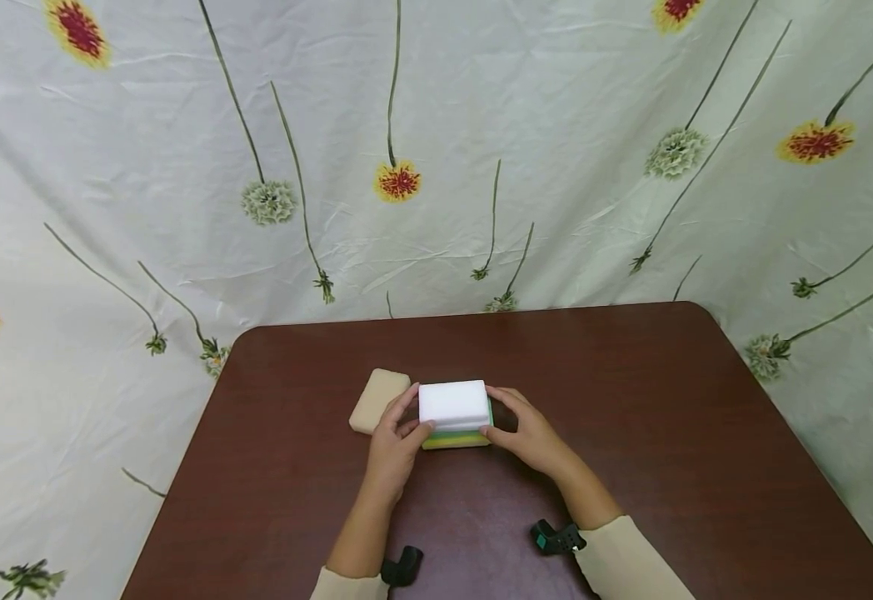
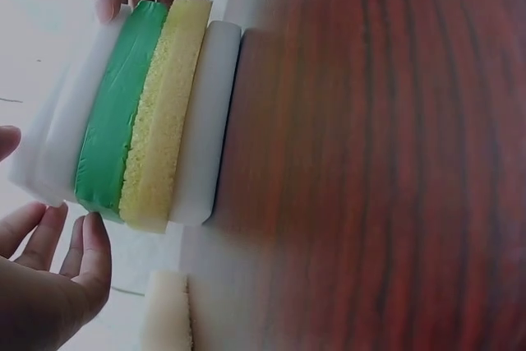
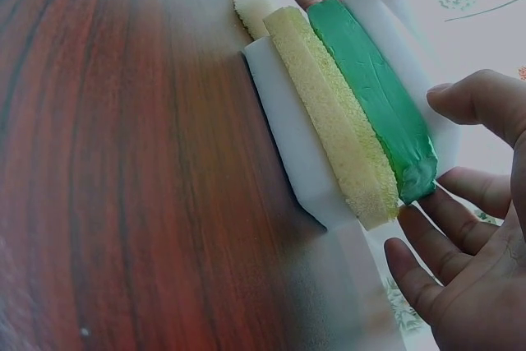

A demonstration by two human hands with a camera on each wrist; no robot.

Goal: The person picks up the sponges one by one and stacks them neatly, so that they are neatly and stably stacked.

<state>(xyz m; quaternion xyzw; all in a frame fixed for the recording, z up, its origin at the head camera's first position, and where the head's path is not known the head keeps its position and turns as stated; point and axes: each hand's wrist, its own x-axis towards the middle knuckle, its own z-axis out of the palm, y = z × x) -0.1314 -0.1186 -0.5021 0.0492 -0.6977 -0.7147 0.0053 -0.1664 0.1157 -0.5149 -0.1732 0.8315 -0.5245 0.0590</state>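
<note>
A stack of sponge-like blocks stands on the table between both hands. At its bottom lies a white block (image 2: 208,121), then a porous yellow sponge (image 2: 168,113), then a smooth shiny green block (image 2: 123,108). On top is a white block (image 1: 454,403), where a second white edge shows in the wrist views. My left hand (image 1: 394,446) holds the left end of the top white block, thumb at the near corner and fingers at the far one. At the opposite end my right hand (image 1: 534,431) grips it likewise, its lower fingertips close by the green block's end.
Behind my left hand a beige sponge (image 1: 380,400) lies flat on the dark brown table (image 1: 631,400). Rounded table corners show at the back. Beyond the table hangs a white cloth (image 1: 571,208) with printed flowers. A black band (image 1: 556,537) sits at each wrist.
</note>
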